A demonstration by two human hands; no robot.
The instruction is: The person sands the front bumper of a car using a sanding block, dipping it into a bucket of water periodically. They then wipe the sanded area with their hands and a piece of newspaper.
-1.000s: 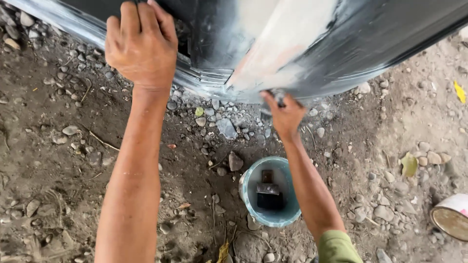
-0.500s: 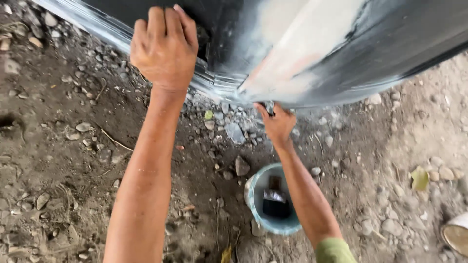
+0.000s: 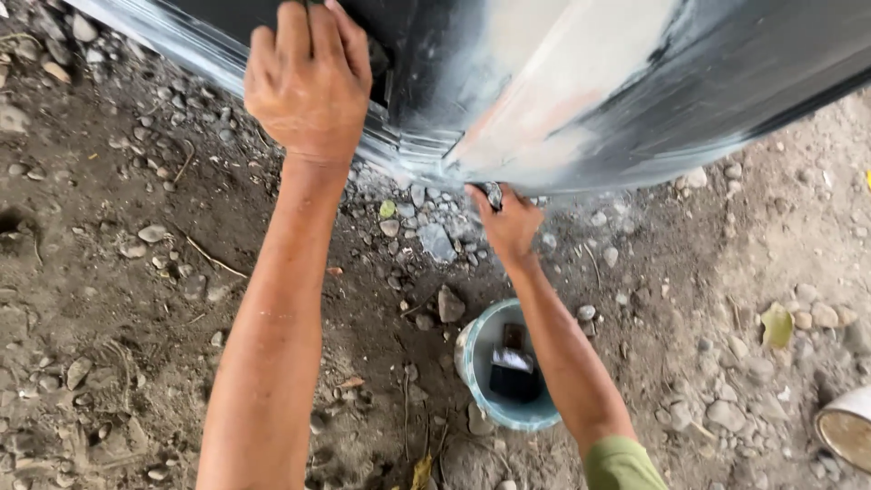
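- The left hand lies flat, fingers together, on the dark glossy curved metal body panel, pressing near its lower edge beside a dark recess; it grips nothing.
- The right hand reaches under the panel's bottom lip, fingers pinched shut on a small dark piece, probably sanding paper, held against the edge just below the pale grey-white patch of filler, which has a pinkish tinge at its middle.
- The two hands are well apart, the left higher and further left.
- Below the right forearm, a light blue round plastic bucket stands on the bare ground of dirt and stones; inside it lie a black block and a smaller dark piece.
- At the far right edge, part of a white round container shows.
- What could go wrong, as I judge it: the small piece is held only by the fingertips and could slip and fall into the grit, picking up dirt that would scratch the surface.
- Rubbing on the sharp lower lip could nick the fingers, or cut through the filler's feathered edge into the dark paint.
- The bucket sits close under the arm, so a dropped elbow could tip it.
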